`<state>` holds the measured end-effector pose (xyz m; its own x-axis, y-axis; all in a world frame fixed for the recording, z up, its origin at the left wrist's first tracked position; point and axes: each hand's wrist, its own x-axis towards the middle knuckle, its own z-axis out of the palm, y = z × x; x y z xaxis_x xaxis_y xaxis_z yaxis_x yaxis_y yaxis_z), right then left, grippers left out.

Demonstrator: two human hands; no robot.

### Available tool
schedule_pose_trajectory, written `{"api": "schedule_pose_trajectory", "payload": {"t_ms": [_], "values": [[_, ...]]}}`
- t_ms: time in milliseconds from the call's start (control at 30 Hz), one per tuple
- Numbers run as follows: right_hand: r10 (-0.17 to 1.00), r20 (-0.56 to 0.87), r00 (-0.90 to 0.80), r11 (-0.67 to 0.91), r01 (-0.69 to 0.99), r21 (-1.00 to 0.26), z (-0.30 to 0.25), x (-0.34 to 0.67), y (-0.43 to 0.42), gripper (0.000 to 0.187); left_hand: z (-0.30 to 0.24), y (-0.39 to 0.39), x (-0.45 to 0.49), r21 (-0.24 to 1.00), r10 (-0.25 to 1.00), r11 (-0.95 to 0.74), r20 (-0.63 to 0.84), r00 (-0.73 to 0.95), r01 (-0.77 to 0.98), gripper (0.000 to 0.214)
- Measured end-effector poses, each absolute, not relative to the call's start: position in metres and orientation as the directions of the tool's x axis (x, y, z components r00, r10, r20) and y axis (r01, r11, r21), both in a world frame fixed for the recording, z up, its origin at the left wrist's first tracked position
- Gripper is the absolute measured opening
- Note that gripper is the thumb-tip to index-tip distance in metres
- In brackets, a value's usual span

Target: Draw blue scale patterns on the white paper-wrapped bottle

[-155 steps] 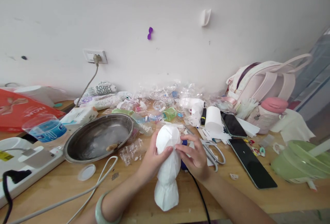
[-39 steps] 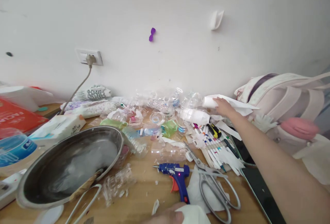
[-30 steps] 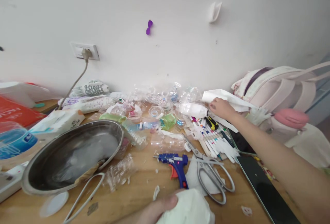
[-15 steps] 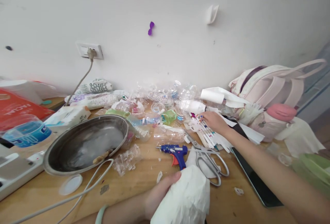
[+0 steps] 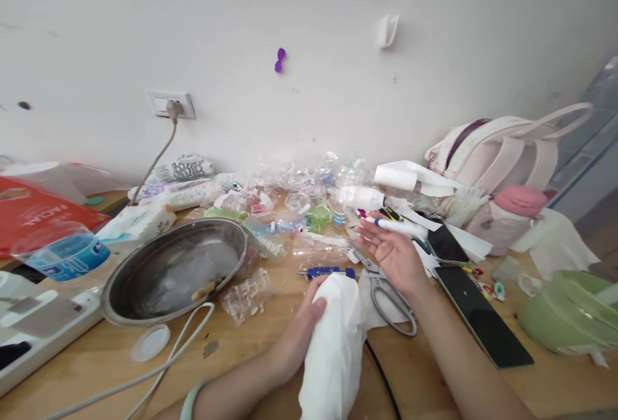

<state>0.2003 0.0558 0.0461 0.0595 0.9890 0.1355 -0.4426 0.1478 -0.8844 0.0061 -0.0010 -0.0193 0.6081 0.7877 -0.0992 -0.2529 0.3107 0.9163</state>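
Observation:
My left hand (image 5: 302,330) grips a bulky form covered in crumpled white paper (image 5: 333,349), held upright near the table's front edge. What lies under the paper is hidden. My right hand (image 5: 393,256), palm turned up, holds a white marker pen (image 5: 403,227) with a blue band, the pen lying across behind the fingers. Silver scissors (image 5: 393,307) lie just below the right hand, partly covered by it. A blue glue gun (image 5: 328,272) rests beyond the paper-covered form, which hides its handle.
A metal basin (image 5: 113,291) stands left, beside a white power strip (image 5: 62,323) and looping cable. Clear plastic scraps (image 5: 246,294) and bottles crowd the back. On the right are a black phone (image 5: 483,317), a green container (image 5: 564,310), a pink-lidded bottle (image 5: 521,201) and a backpack (image 5: 512,149).
My right hand has come back from the pile of pens with a marker and turned palm up. The paper-covered form in my left hand is now more upright and covers the glue gun's handle.

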Motion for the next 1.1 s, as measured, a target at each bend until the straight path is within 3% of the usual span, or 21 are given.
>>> {"api": "schedule_pose_trajectory", "payload": {"t_ms": [100, 200, 333, 400, 567, 733, 967, 1100], "values": [[0.989, 0.115, 0.088, 0.144, -0.499, -0.854, 0.038, 0.197, 0.051, 0.025, -0.014, -0.001, -0.002, 0.987, 0.786, 0.010, 0.091, 0.612, -0.160, 0.075], [0.986, 0.120, 0.113, 0.159, -0.477, -0.864, 0.029, 0.194, 0.049, 0.025, -0.008, -0.005, -0.008, 0.993, 0.630, 0.057, 0.043, 0.775, -0.101, 0.078], [0.998, 0.058, -0.029, 0.040, -0.426, -0.904, 0.023, 0.191, 0.046, 0.021, -0.005, -0.009, -0.007, 0.998, 0.443, 0.060, -0.039, 0.896, 0.013, 0.068], [0.994, 0.007, -0.107, -0.040, -0.433, -0.901, 0.022, 0.189, 0.044, 0.020, -0.007, -0.008, -0.004, 0.999, 0.476, 0.040, -0.023, 0.879, 0.005, 0.063], [0.976, -0.090, -0.196, -0.182, -0.519, -0.835, 0.016, 0.182, 0.041, 0.026, -0.004, -0.003, -0.002, 0.974, 0.562, -0.147, 0.227, 0.795, -0.174, 0.047], [0.974, -0.088, -0.207, -0.189, -0.541, -0.819, 0.007, 0.173, 0.038, 0.022, 0.008, 0.004, -0.011, 0.923, 0.533, -0.385, 0.250, 0.808, -0.032, 0.054], [0.942, -0.075, -0.327, -0.223, -0.442, -0.869, 0.008, 0.171, 0.036, 0.032, 0.008, 0.009, -0.017, 0.944, 0.417, -0.318, 0.222, 0.882, -0.087, 0.047], [0.947, -0.080, -0.310, -0.201, -0.380, -0.903, 0.009, 0.168, 0.032, 0.035, 0.010, 0.012, -0.019, 0.952, 0.353, -0.290, 0.197, 0.915, -0.094, 0.041]]}}
